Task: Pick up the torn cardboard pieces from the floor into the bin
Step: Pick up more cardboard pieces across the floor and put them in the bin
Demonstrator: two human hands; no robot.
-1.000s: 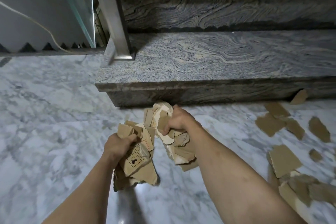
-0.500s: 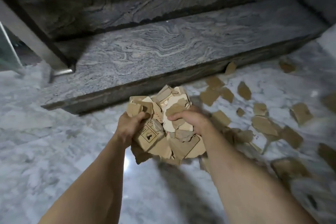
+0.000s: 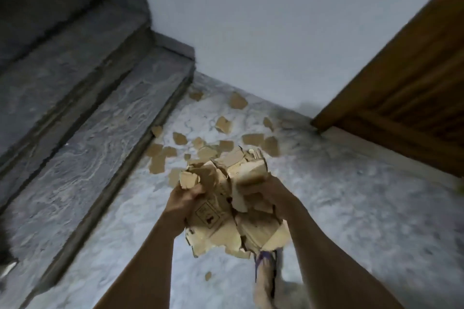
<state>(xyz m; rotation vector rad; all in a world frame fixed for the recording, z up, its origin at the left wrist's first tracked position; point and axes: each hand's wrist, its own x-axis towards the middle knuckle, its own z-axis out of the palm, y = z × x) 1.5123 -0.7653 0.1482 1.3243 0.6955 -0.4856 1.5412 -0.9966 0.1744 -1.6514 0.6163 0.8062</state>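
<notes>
Both my hands hold one big bunch of torn cardboard pieces [image 3: 226,221] in front of me, above the marble floor. My left hand [image 3: 182,202] grips the bunch's left side, its fingers curled over a printed piece. On the right side my right hand [image 3: 272,194] grips the upper pieces. Several more torn brown pieces [image 3: 223,124] lie scattered on the floor beyond the bunch, near the step and the wall. One small scrap [image 3: 208,276] lies close to my foot. No bin is in view.
Grey stone stairs [image 3: 95,128] rise at the left. A white wall [image 3: 251,32] stands ahead, and a brown wooden door [image 3: 406,88] is at the right. My foot in a sandal [image 3: 266,276] is on the marble floor [image 3: 364,208] below the bunch.
The view has swung right: the railing post is gone, the wall and wooden door have come into sight. Both hands still hold the bunch, now pressed closer together.
</notes>
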